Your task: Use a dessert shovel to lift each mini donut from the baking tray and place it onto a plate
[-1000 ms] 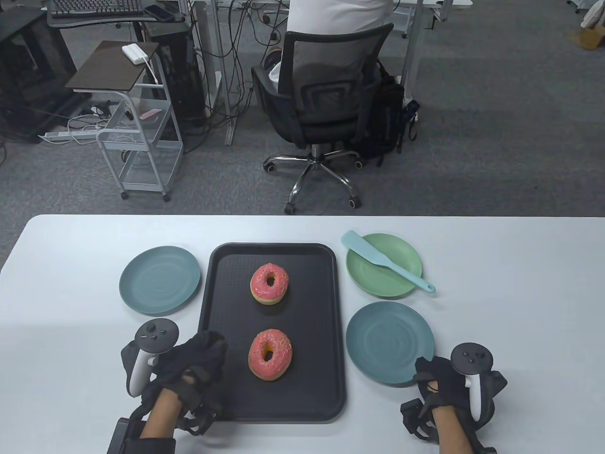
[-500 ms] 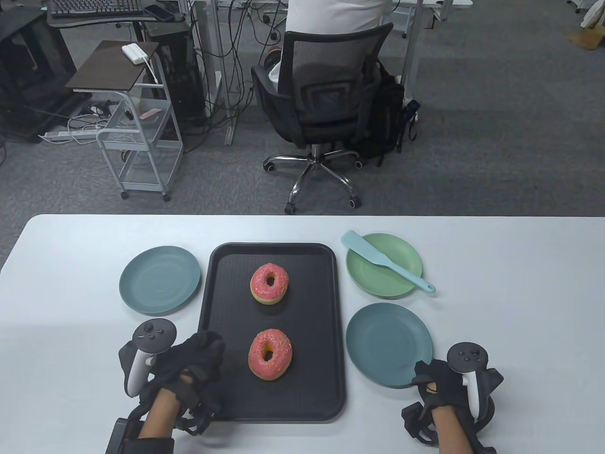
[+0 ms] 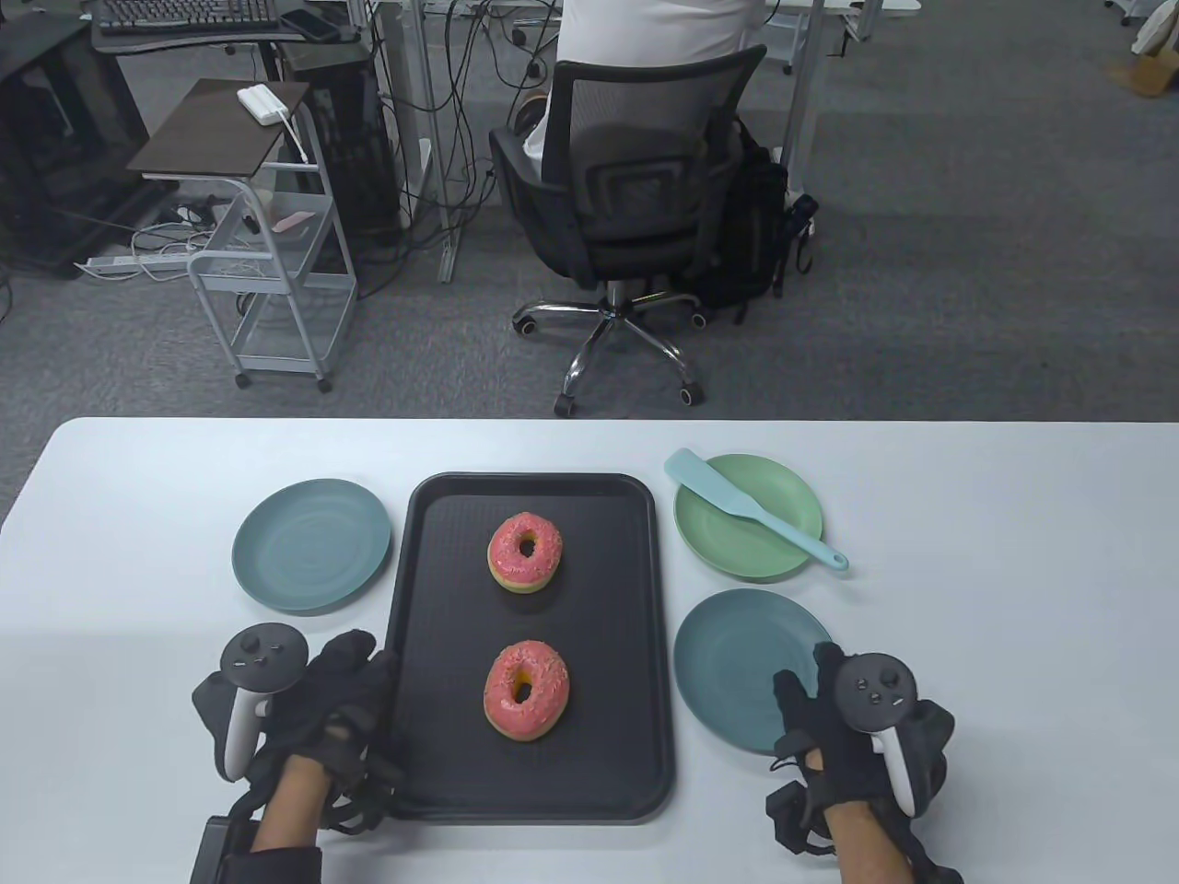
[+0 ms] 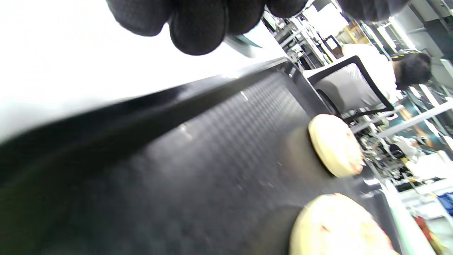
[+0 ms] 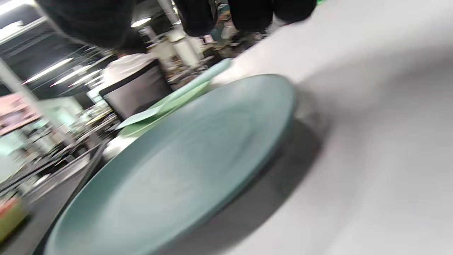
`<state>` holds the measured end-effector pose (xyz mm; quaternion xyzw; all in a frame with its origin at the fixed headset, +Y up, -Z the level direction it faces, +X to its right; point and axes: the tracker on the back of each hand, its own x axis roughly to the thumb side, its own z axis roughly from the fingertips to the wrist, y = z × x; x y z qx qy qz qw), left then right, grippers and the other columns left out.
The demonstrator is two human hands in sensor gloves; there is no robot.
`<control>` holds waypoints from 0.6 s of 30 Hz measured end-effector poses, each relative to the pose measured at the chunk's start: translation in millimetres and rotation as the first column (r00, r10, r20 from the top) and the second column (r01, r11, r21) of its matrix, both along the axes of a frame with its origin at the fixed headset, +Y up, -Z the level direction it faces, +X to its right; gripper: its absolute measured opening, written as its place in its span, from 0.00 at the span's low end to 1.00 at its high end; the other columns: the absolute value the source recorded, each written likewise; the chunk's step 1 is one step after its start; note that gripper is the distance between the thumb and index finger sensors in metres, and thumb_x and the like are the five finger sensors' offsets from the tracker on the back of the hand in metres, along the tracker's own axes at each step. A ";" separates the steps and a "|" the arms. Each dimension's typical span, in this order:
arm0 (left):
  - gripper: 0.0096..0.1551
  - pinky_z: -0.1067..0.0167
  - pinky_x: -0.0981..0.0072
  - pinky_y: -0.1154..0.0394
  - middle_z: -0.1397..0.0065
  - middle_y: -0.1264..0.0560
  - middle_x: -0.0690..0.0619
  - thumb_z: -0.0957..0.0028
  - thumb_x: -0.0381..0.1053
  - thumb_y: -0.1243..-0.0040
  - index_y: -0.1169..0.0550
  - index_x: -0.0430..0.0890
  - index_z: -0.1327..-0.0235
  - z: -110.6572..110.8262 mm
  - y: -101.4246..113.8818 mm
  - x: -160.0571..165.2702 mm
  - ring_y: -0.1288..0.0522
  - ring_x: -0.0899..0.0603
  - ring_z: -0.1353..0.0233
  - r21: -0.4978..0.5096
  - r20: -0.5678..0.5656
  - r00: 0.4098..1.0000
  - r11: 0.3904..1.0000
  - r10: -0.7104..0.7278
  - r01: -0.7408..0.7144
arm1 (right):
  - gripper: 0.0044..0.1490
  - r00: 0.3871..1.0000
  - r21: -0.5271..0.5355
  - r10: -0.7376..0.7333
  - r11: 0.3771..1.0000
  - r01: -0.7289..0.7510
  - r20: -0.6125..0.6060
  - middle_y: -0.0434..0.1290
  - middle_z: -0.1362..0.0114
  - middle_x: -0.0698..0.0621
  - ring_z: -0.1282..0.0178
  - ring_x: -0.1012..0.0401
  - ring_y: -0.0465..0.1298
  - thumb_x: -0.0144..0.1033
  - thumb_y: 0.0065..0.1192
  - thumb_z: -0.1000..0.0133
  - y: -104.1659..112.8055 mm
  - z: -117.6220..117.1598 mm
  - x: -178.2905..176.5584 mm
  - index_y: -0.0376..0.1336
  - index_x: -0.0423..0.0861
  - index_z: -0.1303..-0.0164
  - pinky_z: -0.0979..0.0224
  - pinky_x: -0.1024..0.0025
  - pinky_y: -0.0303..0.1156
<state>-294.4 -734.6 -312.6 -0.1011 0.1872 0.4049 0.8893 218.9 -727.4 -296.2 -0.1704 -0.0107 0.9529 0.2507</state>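
Observation:
Two pink-iced donuts lie on the black baking tray [image 3: 433, 737]: a far donut [image 3: 525, 551] [image 4: 334, 145] and a near donut [image 3: 526, 689] [image 4: 339, 226]. The light blue dessert shovel [image 3: 751, 506] [image 5: 191, 88] rests across the green plate [image 3: 737, 552], untouched. My left hand [image 3: 355, 658] sits at the tray's left rim with loosely bent fingers [image 4: 198, 24], holding nothing. My right hand [image 3: 806, 677] hovers over the near right edge of the blue-grey plate [image 3: 737, 663] [image 5: 184, 166], its fingers [image 5: 247, 14] empty.
Another blue-grey plate [image 3: 311, 545] lies left of the tray. Beyond the table's far edge a person sits on an office chair [image 3: 636, 212], and a small cart [image 3: 267, 230] stands to the left.
My left hand slid left off the tray's inside to its left rim. My right hand moved forward and left, from beside the blue-grey plate to over its edge.

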 end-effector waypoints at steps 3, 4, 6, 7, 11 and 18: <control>0.40 0.35 0.46 0.31 0.26 0.41 0.47 0.58 0.67 0.43 0.40 0.57 0.33 1.0 -1.7 -6.5 0.32 0.36 0.27 -0.008 -0.047 0.994 0.995 -0.101 0.100 | 0.51 0.989 0.026 0.097 0.995 -0.095 -0.115 0.44 0.11 0.38 0.14 0.36 0.41 0.62 0.61 0.49 4.6 2.1 -25.6 0.49 0.51 0.20 0.18 0.32 0.31; 0.41 0.35 0.47 0.31 0.25 0.41 0.47 0.58 0.67 0.43 0.41 0.57 0.33 1.0 -2.4 -9.5 0.32 0.36 0.27 -0.021 -0.066 0.987 0.989 -0.145 0.144 | 0.51 0.983 0.030 0.116 0.993 -0.113 -0.146 0.43 0.11 0.38 0.14 0.36 0.40 0.62 0.61 0.49 5.5 3.1 -33.5 0.49 0.51 0.20 0.18 0.32 0.31; 0.42 0.35 0.47 0.30 0.25 0.42 0.47 0.58 0.68 0.43 0.43 0.58 0.31 -2.3 -4.7 -16.1 0.31 0.36 0.27 -0.051 -0.083 0.980 0.982 -0.183 0.180 | 0.50 0.969 0.042 0.144 0.990 -0.138 -0.199 0.43 0.11 0.38 0.14 0.36 0.40 0.62 0.60 0.48 5.7 4.4 -45.0 0.48 0.51 0.20 0.19 0.32 0.31; 0.43 0.35 0.48 0.30 0.24 0.42 0.47 0.58 0.68 0.43 0.44 0.59 0.31 -5.3 -6.0 -20.0 0.31 0.36 0.27 -0.071 -0.093 0.978 0.981 -0.189 0.183 | 0.50 0.965 0.043 0.152 0.988 -0.146 -0.212 0.43 0.11 0.37 0.14 0.35 0.40 0.62 0.60 0.48 5.7 5.2 -48.2 0.48 0.51 0.20 0.19 0.32 0.31; 0.44 0.38 0.50 0.27 0.25 0.39 0.46 0.59 0.69 0.44 0.44 0.57 0.31 -27.2 -10.6 -47.5 0.27 0.37 0.30 -0.172 -0.185 0.952 0.962 -0.244 0.213 | 0.50 0.948 0.097 0.160 0.986 -0.139 -0.276 0.44 0.11 0.37 0.14 0.36 0.41 0.62 0.59 0.48 10.4 10.2 -61.3 0.49 0.51 0.20 0.19 0.31 0.32; 0.49 0.46 0.56 0.22 0.28 0.36 0.45 0.58 0.72 0.46 0.49 0.53 0.29 -73.1 -27.3 -85.1 0.21 0.42 0.44 -0.284 -0.326 0.912 0.946 -0.248 0.155 | 0.50 0.933 0.142 0.186 0.979 -0.148 -0.309 0.43 0.11 0.37 0.15 0.35 0.42 0.62 0.59 0.48 19.0 17.7 -72.6 0.49 0.51 0.20 0.20 0.31 0.32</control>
